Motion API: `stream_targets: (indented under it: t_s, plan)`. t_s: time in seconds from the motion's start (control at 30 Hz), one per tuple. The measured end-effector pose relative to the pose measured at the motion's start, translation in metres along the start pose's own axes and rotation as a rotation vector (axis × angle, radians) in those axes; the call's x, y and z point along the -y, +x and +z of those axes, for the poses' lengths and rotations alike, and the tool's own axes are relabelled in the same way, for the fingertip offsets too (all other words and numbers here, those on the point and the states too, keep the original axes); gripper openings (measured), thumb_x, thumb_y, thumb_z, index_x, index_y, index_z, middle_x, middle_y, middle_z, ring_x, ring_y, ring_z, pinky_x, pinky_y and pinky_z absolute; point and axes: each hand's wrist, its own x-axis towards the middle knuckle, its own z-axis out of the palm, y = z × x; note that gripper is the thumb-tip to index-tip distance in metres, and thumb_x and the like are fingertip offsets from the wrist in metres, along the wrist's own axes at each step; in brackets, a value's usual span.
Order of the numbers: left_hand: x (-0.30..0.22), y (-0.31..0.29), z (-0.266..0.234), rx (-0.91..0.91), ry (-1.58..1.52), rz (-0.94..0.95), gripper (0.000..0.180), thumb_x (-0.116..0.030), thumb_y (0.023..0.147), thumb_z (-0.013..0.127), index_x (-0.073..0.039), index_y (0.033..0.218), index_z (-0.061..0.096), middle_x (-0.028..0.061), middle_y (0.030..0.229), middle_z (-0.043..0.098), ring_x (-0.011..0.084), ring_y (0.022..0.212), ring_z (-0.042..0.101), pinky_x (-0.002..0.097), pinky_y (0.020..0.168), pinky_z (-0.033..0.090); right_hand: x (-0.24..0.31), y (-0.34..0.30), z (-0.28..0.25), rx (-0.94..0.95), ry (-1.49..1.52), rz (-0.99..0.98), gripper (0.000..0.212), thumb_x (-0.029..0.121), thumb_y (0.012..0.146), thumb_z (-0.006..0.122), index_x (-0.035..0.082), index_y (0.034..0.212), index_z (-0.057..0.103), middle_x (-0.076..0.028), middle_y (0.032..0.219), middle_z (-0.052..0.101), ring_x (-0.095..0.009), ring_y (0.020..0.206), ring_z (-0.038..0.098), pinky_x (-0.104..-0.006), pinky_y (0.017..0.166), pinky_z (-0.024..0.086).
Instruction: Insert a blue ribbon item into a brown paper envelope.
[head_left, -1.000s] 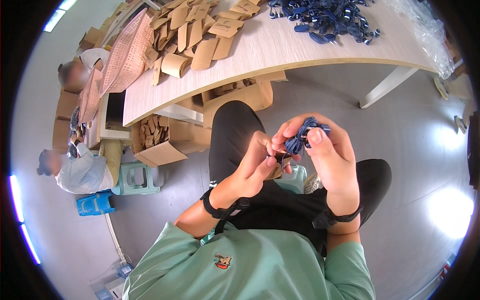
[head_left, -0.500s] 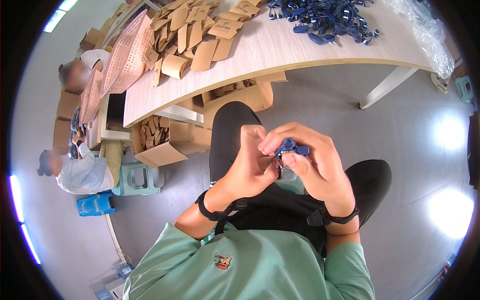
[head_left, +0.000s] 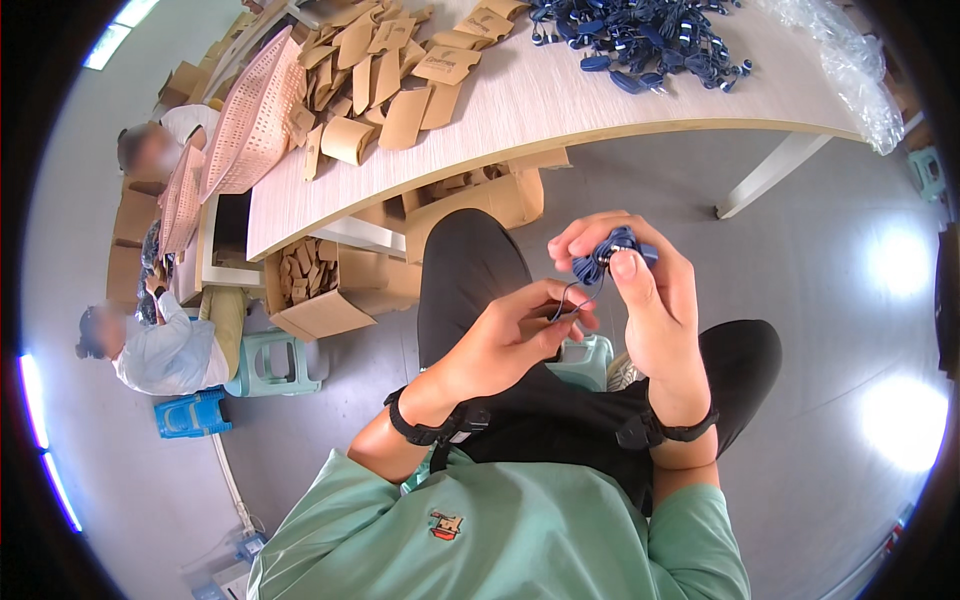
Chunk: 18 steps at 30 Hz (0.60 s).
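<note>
My right hand is closed on a coiled bundle of dark blue earphones, its thumb pressed against the coil over my lap. From the bundle a thin loop of cord hangs toward my left hand, which pinches that cord lower down and to the left. What else lies between the left fingertips is hidden. A heap of similar dark blue earphones rests on the table ahead of me. Left of that heap are many small brown card sleeves, some folded open.
Pink perforated baskets stand at the table's left end. Cardboard boxes holding brown card pieces sit below. Clear plastic wrap hangs off the right end. Two people sit at left, near a green stool and a blue stool.
My right hand has moved up and right with the earphone bundle. My left hand has dropped lower, and the hands are farther apart, with a cord loop now between them.
</note>
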Motion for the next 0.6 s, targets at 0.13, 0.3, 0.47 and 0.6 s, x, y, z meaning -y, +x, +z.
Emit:
stream_targets:
  t_s: [0.13, 0.3, 0.47, 0.6]
  plan:
    - [-0.001, -0.001, 0.000, 0.033, 0.041, -0.034, 0.022, -0.004, 0.097, 0.054, 0.003, 0.118, 0.057, 0.0070, 0.104, 0.063, 0.0129, 0.095, 0.061, 0.0262, 0.077, 0.050, -0.005, 0.002, -0.001, -0.022, -0.055, 0.011, 0.037, 0.031, 0.100, 0.050, -0.004, 0.098, 0.061, -0.015, 0.102, 0.064, -0.023, 0.098, 0.062, -0.0343, 0.088, 0.048]
    - [-0.006, -0.004, 0.002, -0.007, 0.049, -0.015, 0.020, -0.004, 0.095, 0.060, 0.005, 0.113, 0.060, 0.0069, 0.094, 0.064, 0.0101, 0.083, 0.061, 0.0251, 0.069, 0.052, -0.008, -0.003, 0.003, 0.107, 0.052, 0.050, 0.029, 0.025, 0.101, 0.054, -0.003, 0.106, 0.062, -0.008, 0.106, 0.063, -0.010, 0.087, 0.056, -0.0236, 0.073, 0.048]
    - [-0.010, -0.008, 0.000, -0.065, 0.045, 0.003, 0.017, -0.001, 0.092, 0.058, 0.005, 0.107, 0.059, 0.0060, 0.089, 0.063, 0.0100, 0.082, 0.061, 0.0251, 0.069, 0.051, -0.006, -0.002, 0.008, 0.255, -0.192, -0.063, 0.033, 0.028, 0.096, 0.056, -0.004, 0.096, 0.065, -0.013, 0.097, 0.062, -0.022, 0.090, 0.058, -0.0329, 0.081, 0.047]
    - [-0.018, -0.008, -0.004, -0.090, 0.089, 0.089, 0.023, 0.005, 0.087, 0.055, 0.004, 0.110, 0.056, 0.0063, 0.092, 0.062, 0.0113, 0.086, 0.061, 0.0261, 0.070, 0.051, -0.005, 0.002, 0.011, 0.312, -0.228, -0.088, 0.029, 0.023, 0.093, 0.056, -0.005, 0.093, 0.065, -0.012, 0.094, 0.062, -0.024, 0.091, 0.057, -0.0331, 0.082, 0.047]
